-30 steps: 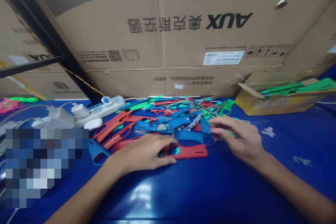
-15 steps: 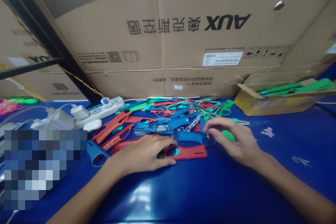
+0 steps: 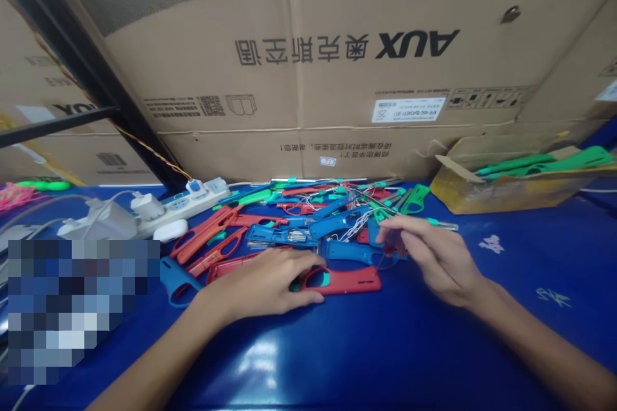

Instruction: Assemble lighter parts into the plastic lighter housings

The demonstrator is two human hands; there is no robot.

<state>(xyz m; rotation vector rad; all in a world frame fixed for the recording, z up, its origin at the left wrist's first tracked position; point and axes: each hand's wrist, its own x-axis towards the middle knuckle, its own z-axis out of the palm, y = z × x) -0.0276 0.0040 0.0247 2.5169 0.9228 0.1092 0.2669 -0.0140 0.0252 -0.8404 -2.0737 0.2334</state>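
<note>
A red plastic handle piece point(image 3: 347, 279) with a green insert lies flat on the blue table point(image 3: 366, 353). My left hand point(image 3: 270, 282) rests on its left end and pins it down. My right hand point(image 3: 434, 257) hovers just right of it, fingertips pinched on a thin metal piece whose tip points down at the handle's right end. Behind both hands lies a heap of red, blue and green handle pieces point(image 3: 299, 218) mixed with metal springs and blades.
A large cardboard box point(image 3: 337, 64) stands along the back. An open small carton point(image 3: 511, 180) with green handles sits at right. A white power strip point(image 3: 187, 199) with chargers and cables lies at left. A blurred patch covers the lower left.
My right hand has drawn slightly toward the red handle and lowered the thin metal piece to its right end. My left hand has stayed still.
</note>
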